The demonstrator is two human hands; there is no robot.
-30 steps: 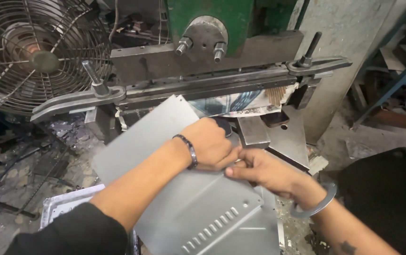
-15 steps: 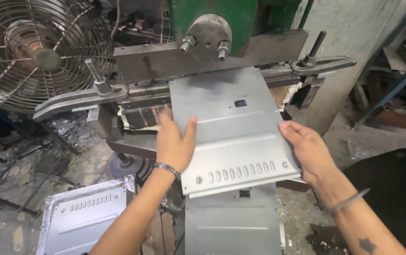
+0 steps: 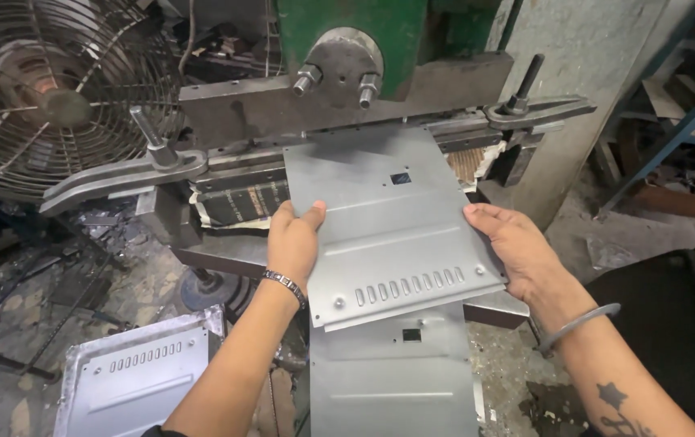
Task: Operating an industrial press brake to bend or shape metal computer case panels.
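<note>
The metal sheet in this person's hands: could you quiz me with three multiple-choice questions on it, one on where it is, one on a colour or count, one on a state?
1. Where is the far edge of the held sheet?
A. Under the press bar
B. On the floor
C. Against the fan

2. What colour is the machine body above the bar?
A. Red
B. Green
C. Yellow

3. How is the sheet held?
A. By one hand only
B. By neither hand
C. By both hands at its sides

Answers:
1 A, its far edge meets the press bar.
2 B, the paint is green.
3 C, the left hand and right hand grip opposite edges.
</note>
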